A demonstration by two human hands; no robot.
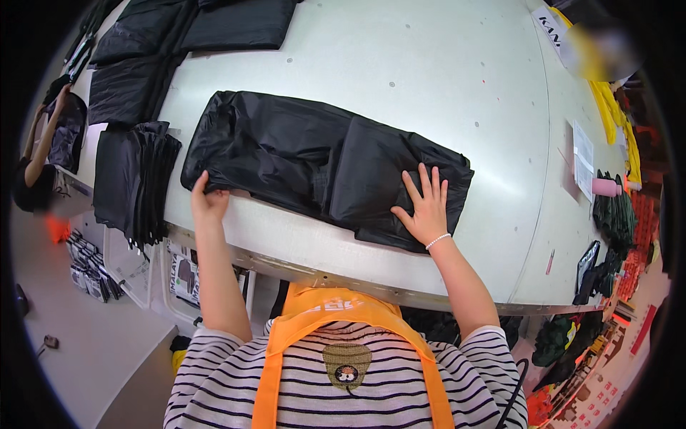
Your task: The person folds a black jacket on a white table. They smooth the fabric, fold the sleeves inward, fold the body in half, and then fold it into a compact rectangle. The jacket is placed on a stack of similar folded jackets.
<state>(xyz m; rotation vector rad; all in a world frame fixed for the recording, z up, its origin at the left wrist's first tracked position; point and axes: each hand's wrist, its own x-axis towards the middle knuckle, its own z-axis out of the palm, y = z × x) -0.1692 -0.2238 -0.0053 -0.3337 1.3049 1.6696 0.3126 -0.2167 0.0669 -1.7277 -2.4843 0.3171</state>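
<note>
A long folded black garment (286,143) of thin, slightly shiny fabric lies slantwise across the pale table in front of me. At its near left corner my left hand (209,204) grips the edge, thumb on top and the other fingers partly tucked under the cloth. My right hand (427,207) lies flat on the right end with its fingers spread, pressing on the fabric. The right part is folded over into a smoother panel, while the left part shows creases.
Folded black garments lie in stacks (132,89) along the table's left side, with another pile (136,182) overhanging the near edge. At right are a pink thread cone (606,187), a paper sheet (583,161) and a phone (589,259). Another person's arm (44,146) shows far left.
</note>
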